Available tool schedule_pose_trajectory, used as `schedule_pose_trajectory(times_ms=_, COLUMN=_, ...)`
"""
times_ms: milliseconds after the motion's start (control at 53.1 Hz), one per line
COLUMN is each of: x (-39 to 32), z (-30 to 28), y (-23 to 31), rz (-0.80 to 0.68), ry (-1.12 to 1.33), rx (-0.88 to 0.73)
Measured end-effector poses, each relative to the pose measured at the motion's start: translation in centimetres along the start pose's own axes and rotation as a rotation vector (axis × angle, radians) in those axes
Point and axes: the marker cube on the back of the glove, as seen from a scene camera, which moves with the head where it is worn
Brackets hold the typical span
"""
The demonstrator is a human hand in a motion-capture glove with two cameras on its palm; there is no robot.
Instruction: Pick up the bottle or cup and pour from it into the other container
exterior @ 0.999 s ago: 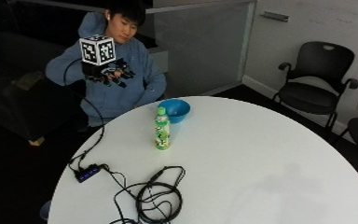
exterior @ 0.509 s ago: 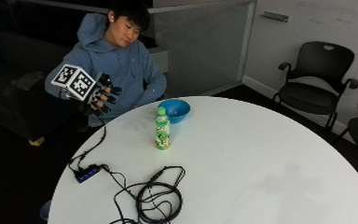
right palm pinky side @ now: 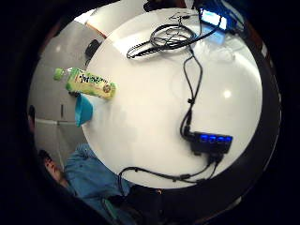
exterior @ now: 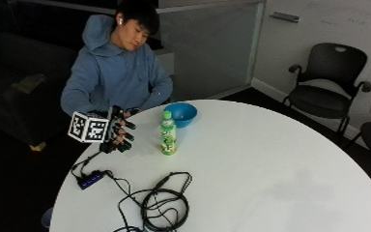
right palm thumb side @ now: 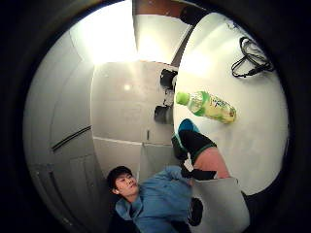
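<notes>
Outside view: at the left, the gloved right hand [exterior: 118, 130] is seen over the near-left edge of the counter [exterior: 269, 169], fingers loosely spread and holding nothing, just left of the bottle [exterior: 167, 134]. The capped bottle stands upright, with the blue bowl [exterior: 181, 113] just behind it to the right. A black cable coil [exterior: 163, 203] lies nearer. A sideways reach could tip the tall bottle; the cap would block pouring.

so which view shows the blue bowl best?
Outside view: the blue bowl shows whole on the table behind the bottle. Both palm views catch only part of it past the table edge.
</notes>
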Motion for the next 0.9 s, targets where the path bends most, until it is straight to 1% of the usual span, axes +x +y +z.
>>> schedule_pose_trajectory(times_ms=188, x=0.6, z=3.3, y=-1.5, rz=-0.012, ry=-0.064, rx=-0.037)
schedule_pose_trajectory(times_ms=490, x=-0.4, z=9.4, y=-3.3, rz=-0.046, ry=-0.114, rx=-0.136)
schedule_pose_trajectory(times_ms=773, x=-1.0, z=13.6, y=-5.5, rz=-0.078, ry=-0.215, rx=-0.156)
schedule_pose_trajectory(times_ms=905, x=-1.0, z=15.1, y=-6.3, rz=-0.086, ry=-0.303, rx=-0.126)
